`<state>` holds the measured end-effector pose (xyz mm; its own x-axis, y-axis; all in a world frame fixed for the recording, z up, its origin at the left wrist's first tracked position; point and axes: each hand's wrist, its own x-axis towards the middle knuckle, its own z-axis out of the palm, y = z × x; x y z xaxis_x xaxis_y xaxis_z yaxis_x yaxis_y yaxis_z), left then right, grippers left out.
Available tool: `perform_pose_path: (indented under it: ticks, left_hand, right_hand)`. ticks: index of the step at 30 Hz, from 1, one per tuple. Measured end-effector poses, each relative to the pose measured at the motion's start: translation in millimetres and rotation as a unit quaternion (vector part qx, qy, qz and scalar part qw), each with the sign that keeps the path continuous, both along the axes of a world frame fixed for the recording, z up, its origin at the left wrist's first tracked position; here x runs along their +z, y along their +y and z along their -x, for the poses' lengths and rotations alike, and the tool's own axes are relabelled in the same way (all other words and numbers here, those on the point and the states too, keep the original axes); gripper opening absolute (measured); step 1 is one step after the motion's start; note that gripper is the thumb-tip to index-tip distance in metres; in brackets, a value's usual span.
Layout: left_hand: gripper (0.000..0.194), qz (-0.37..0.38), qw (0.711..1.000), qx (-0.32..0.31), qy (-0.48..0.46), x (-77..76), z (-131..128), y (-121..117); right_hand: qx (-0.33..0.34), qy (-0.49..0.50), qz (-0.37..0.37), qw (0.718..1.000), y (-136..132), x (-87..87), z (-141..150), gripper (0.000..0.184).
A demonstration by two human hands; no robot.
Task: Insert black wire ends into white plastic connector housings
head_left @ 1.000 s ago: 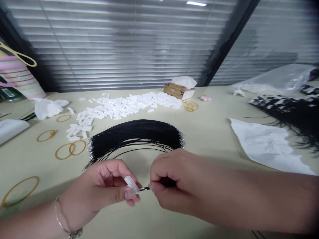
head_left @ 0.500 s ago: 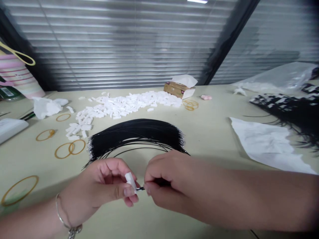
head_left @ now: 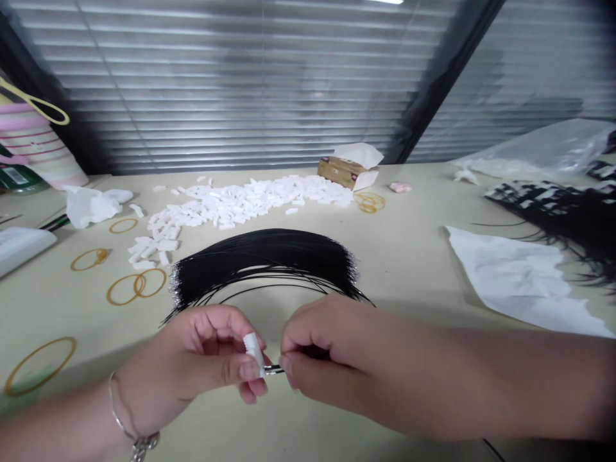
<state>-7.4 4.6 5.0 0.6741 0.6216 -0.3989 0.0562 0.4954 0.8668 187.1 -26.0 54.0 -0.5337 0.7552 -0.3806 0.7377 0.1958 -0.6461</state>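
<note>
My left hand (head_left: 206,362) pinches a small white plastic connector (head_left: 253,350) between thumb and fingers. My right hand (head_left: 327,359) is closed in a pinch on a thin black wire (head_left: 273,369), whose metal tip meets the connector's end. Both hands hover low over the beige table (head_left: 409,256), close to its near edge. Just behind them lies an arched bundle of black wires (head_left: 264,260) with silvery tips at both ends. Farther back spreads a pile of white connectors (head_left: 235,205).
Several tan rubber bands (head_left: 137,285) lie at the left. A tissue box (head_left: 349,170) stands at the back, white paper (head_left: 514,276) and a heap of black wires with white connectors (head_left: 568,218) at the right, crumpled tissue (head_left: 91,205) and a striped bag (head_left: 38,151) far left.
My hands have drawn closer together: the bare stretch of wire between the connector and my right fingers has shortened. The connector has tipped more upright.
</note>
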Motion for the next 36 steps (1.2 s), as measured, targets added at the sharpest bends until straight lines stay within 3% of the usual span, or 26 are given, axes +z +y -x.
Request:
perform_pose_path:
  ticks: [6, 24, 32, 36]
  left_hand:
    - [0.013, -0.003, 1.000, -0.002, -0.006, -0.1, -1, 1]
    - [0.019, -0.005, 1.000, -0.005, 0.007, -4.7, 1, 2]
    - [0.026, -0.034, 0.998, -0.018, 0.051, 2.8, -2, 4]
    - [0.031, -0.056, 0.997, -0.001, 0.061, 7.1, -3, 8]
  right_hand:
    - [-0.009, 0.014, 0.019, 1.000, 1, -3.5, -2, 0.021]
    - [-0.006, -0.053, -0.055, 0.997, 1, 6.2, 10, 0.022]
    - [-0.001, 0.022, -0.138, 0.990, -7, -9.7, 13, 0.025]
    - [-0.015, -0.015, -0.064, 0.998, -7, -4.4, 9, 0.028]
